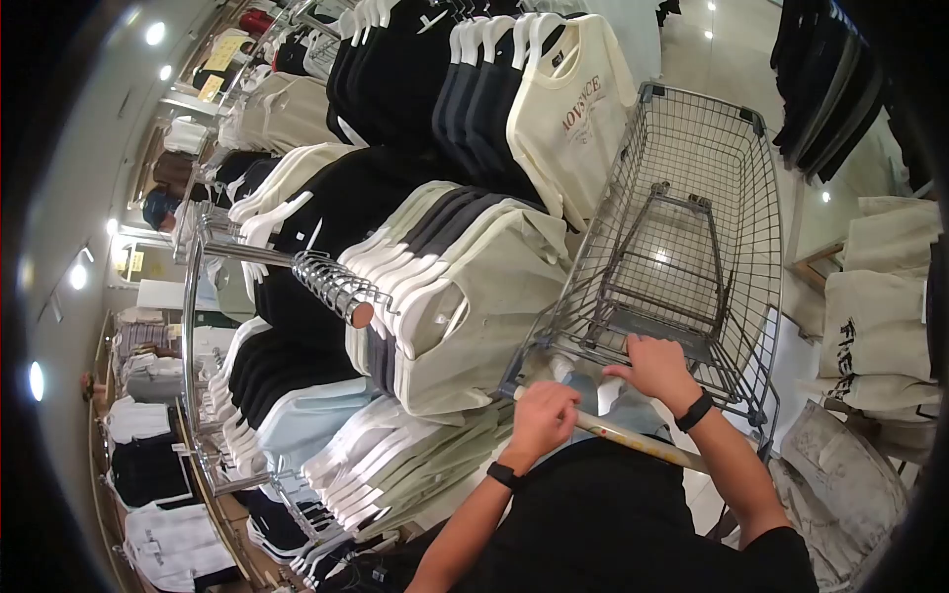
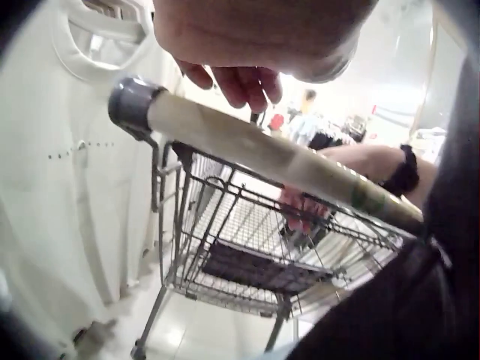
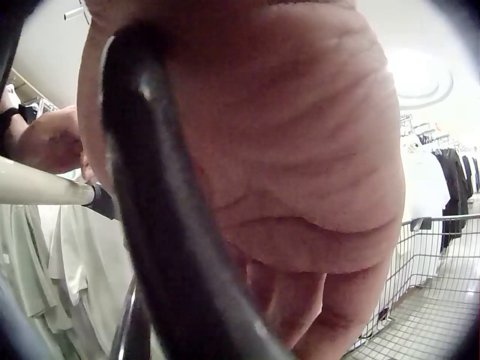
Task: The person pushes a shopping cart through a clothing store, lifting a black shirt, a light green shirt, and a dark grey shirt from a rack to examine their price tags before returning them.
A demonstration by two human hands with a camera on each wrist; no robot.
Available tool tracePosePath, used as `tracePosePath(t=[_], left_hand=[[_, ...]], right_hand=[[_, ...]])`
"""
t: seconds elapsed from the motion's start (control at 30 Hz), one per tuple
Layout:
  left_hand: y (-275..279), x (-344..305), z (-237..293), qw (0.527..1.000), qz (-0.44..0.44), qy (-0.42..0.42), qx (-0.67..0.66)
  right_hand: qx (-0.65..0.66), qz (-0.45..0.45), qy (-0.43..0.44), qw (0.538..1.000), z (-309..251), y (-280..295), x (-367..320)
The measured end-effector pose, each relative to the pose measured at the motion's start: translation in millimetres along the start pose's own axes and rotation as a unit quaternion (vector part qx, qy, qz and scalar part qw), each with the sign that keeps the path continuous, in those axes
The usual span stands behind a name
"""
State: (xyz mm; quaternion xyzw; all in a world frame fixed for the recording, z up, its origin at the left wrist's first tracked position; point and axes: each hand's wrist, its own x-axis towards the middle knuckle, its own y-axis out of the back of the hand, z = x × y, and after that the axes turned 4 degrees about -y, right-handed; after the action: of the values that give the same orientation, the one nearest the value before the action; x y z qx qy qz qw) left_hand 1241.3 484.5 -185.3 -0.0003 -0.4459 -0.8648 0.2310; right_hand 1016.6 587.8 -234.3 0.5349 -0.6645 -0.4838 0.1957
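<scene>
A grey wire shopping cart (image 1: 692, 128) stands in front of the person, its basket bare in the head view. My left hand (image 1: 544, 420) is over the left part of the cart's pale handle (image 1: 633, 440). In the left wrist view its loosely bent fingers (image 2: 244, 86) hang above and beyond that handle, with a gap showing between. My right hand (image 1: 657, 371) lies over the rear of the basket, past the handle, fingers pointing left. The right wrist view shows its fingers (image 3: 296, 300) hanging downward, and a dark curved bar (image 3: 161, 195) crosses before the palm.
Racks of hanging shirts line the left, with a cream printed sweatshirt (image 1: 583, 109) close against the cart. A metal rail with a coiled end (image 1: 331, 287) juts toward the person. Folded beige garments (image 1: 875, 326) are stacked at right, with dark clothes (image 1: 830, 89) hanging beyond.
</scene>
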Motion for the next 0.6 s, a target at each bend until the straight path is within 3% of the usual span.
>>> tracePosePath(t=[0.07, 0.1, 0.17, 0.27, 0.37, 0.6], left_hand=[[21, -1, -3, 0.994, 0.098, 0.007, 0.039], [32, -3, -6, 0.995, 0.096, 0.009, 0.04], [53, -4, -14, 0.974, 0.181, 0.107, 0.09], [77, -8, -41, 0.947, 0.202, 0.177, 0.178], [92, -2, -57, 0.936, 0.174, 0.139, 0.271], [76, 0, -75, 0.936, 0.106, 0.173, 0.288]], right_hand=[[-0.002, -0.057, -0.05, 0.997, -5, 6, 0], [0.0, -0.059, -0.05, 0.997, -7, 7, 0], [0.002, -0.056, -0.049, 0.997, -8, 8, -1], [-0.002, -0.056, -0.047, 0.997, -7, 3, -1], [0.006, -0.05, -0.046, 0.998, -8, -1, -4], [0.03, -0.051, -0.043, 0.997, -10, -6, -10]])
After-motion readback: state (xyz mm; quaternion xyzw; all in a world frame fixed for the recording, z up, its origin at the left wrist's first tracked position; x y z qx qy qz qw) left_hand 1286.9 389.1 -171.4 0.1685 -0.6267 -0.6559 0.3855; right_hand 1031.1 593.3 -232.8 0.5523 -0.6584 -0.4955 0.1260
